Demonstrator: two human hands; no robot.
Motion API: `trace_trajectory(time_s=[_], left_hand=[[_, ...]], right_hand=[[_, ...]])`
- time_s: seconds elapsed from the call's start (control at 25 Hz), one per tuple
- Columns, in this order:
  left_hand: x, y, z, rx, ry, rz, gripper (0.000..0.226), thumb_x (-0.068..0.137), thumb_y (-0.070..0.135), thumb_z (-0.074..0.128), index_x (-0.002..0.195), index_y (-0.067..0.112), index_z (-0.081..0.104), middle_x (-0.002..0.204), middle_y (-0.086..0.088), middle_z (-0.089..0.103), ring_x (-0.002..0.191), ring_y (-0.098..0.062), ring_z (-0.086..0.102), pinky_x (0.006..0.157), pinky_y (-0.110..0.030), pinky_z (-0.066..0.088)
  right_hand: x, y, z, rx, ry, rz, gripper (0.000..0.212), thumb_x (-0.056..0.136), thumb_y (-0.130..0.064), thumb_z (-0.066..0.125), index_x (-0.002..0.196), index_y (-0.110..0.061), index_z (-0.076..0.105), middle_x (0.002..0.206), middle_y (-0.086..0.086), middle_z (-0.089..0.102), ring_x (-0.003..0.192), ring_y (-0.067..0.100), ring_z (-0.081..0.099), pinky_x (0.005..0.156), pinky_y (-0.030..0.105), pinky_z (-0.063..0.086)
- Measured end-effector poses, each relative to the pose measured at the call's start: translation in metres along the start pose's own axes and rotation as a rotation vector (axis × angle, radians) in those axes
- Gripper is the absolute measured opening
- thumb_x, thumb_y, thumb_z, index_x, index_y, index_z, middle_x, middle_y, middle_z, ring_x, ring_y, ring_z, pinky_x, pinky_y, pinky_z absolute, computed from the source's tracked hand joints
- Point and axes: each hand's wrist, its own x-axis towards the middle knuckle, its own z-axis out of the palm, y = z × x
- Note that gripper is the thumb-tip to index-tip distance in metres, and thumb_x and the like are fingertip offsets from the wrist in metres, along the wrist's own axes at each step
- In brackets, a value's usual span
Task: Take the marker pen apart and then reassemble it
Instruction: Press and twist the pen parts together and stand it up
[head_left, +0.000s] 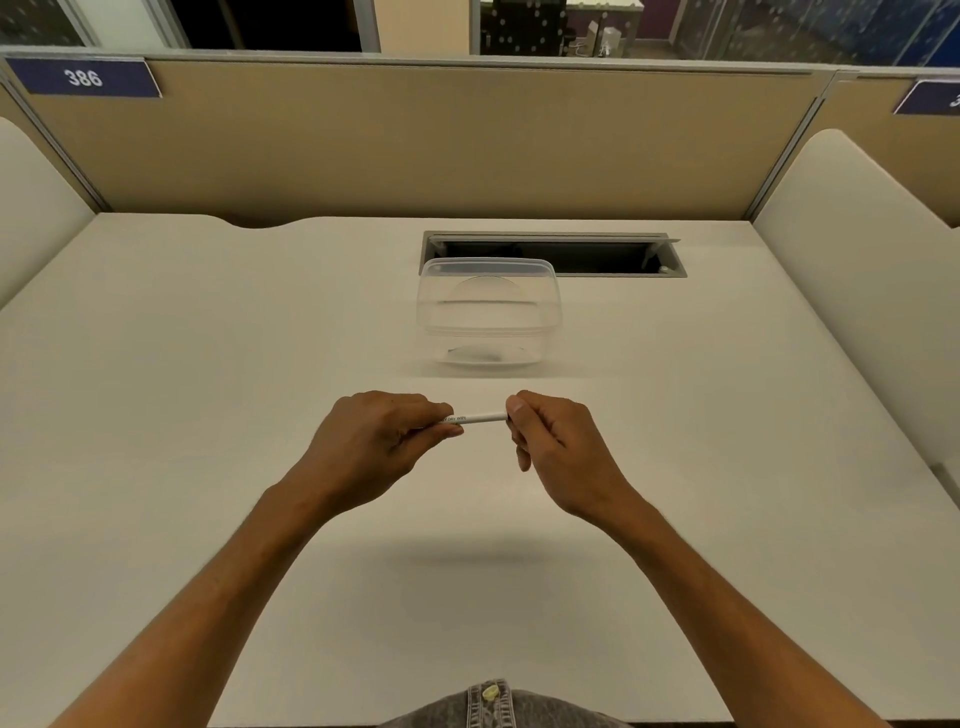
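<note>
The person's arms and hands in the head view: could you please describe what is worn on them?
Both forearms are bare to the bottom edge of the frame, with no sleeves in view. The left hand and right hand wear no gloves, and no rings, watch or bracelet can be seen on what shows of the fingers and wrists.

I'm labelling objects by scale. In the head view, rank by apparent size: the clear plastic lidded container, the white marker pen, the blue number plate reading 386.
1. Clear plastic lidded container
2. Blue number plate reading 386, though it lies farther from the camera
3. White marker pen, ends hidden by both hands
</note>
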Motion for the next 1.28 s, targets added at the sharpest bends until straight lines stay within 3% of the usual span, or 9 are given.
trace_trajectory(time_s=[0.08, 0.24, 0.44, 0.6, 0.76, 0.96, 1.04, 1.12, 1.28], left_hand=[[0.000, -0.002, 0.001, -0.046, -0.030, -0.037, 0.029, 0.091, 0.045, 0.051, 0.083, 0.024, 0.068, 0.055, 0.007, 0.048, 0.053, -0.015, 0.041, 0.048, -0.031, 0.037], [0.000, -0.004, 0.001, -0.139, -0.069, -0.073, 0.033, 0.090, 0.051, 0.049, 0.081, 0.024, 0.068, 0.053, 0.003, 0.050, 0.053, -0.017, 0.043, 0.048, -0.034, 0.036], [0.001, -0.005, -0.002, -0.242, -0.068, -0.099, 0.028, 0.087, 0.047, 0.056, 0.085, 0.025, 0.072, 0.052, 0.001, 0.051, 0.050, -0.017, 0.042, 0.047, -0.036, 0.036], [0.002, -0.002, -0.003, -0.196, -0.037, -0.065, 0.025, 0.087, 0.045, 0.057, 0.085, 0.025, 0.072, 0.052, 0.005, 0.051, 0.050, -0.015, 0.042, 0.047, -0.036, 0.037], [0.003, 0.001, -0.005, 0.022, 0.006, 0.028, 0.035, 0.090, 0.048, 0.047, 0.084, 0.024, 0.071, 0.056, 0.007, 0.055, 0.050, -0.017, 0.044, 0.043, -0.035, 0.040], [0.005, 0.002, -0.004, 0.083, 0.019, 0.094, 0.034, 0.090, 0.046, 0.048, 0.085, 0.023, 0.072, 0.061, 0.007, 0.062, 0.049, -0.019, 0.046, 0.042, -0.032, 0.041], [0.005, 0.001, -0.002, 0.037, 0.008, 0.062, 0.030, 0.090, 0.046, 0.052, 0.086, 0.024, 0.072, 0.061, 0.007, 0.061, 0.051, -0.016, 0.046, 0.044, -0.032, 0.042], [0.005, 0.000, 0.000, -0.029, -0.004, 0.006, 0.027, 0.088, 0.045, 0.055, 0.086, 0.025, 0.072, 0.059, 0.007, 0.059, 0.051, -0.013, 0.044, 0.046, -0.031, 0.039], [0.005, -0.002, 0.002, -0.158, -0.029, -0.071, 0.027, 0.087, 0.048, 0.057, 0.084, 0.026, 0.072, 0.053, 0.006, 0.054, 0.051, -0.014, 0.044, 0.047, -0.030, 0.034]], right_hand=[[-0.003, 0.003, -0.001, -0.162, 0.048, -0.078, 0.031, 0.098, -0.040, 0.038, 0.071, -0.026, 0.046, 0.057, 0.001, 0.052, 0.056, 0.025, 0.054, 0.055, 0.044, 0.047], [-0.006, 0.004, -0.008, -0.388, 0.126, -0.291, 0.016, 0.097, -0.036, 0.043, 0.085, -0.028, 0.050, 0.070, -0.008, 0.055, 0.061, 0.015, 0.053, 0.051, 0.030, 0.044], [-0.006, 0.007, -0.013, -0.443, 0.101, -0.409, 0.020, 0.098, -0.034, 0.040, 0.092, -0.022, 0.054, 0.079, -0.009, 0.057, 0.063, 0.016, 0.052, 0.052, 0.032, 0.045], [-0.005, 0.005, -0.012, -0.319, 0.019, -0.288, 0.024, 0.099, -0.036, 0.035, 0.083, -0.024, 0.047, 0.062, -0.004, 0.055, 0.056, 0.019, 0.050, 0.054, 0.036, 0.045], [-0.005, 0.003, -0.008, -0.012, -0.086, -0.085, 0.033, 0.101, -0.027, 0.039, 0.068, -0.022, 0.043, 0.048, -0.007, 0.046, 0.043, 0.017, 0.052, 0.051, 0.023, 0.039], [-0.003, -0.002, -0.010, 0.273, -0.167, 0.154, 0.050, 0.102, -0.022, 0.040, 0.052, -0.027, 0.043, 0.048, -0.005, 0.034, 0.039, 0.014, 0.034, 0.047, 0.032, 0.043], [-0.005, -0.002, -0.010, 0.160, -0.111, 0.070, 0.042, 0.102, -0.026, 0.039, 0.060, -0.021, 0.044, 0.048, -0.004, 0.042, 0.041, 0.015, 0.043, 0.051, 0.035, 0.045], [-0.008, 0.000, -0.009, -0.140, -0.024, -0.075, 0.033, 0.101, -0.035, 0.035, 0.071, -0.024, 0.044, 0.053, -0.003, 0.053, 0.047, 0.014, 0.050, 0.053, 0.034, 0.043], [-0.010, 0.003, -0.013, -0.520, 0.095, -0.353, 0.021, 0.099, -0.031, 0.034, 0.090, -0.023, 0.051, 0.072, -0.008, 0.055, 0.054, 0.013, 0.039, 0.047, 0.027, 0.036]])
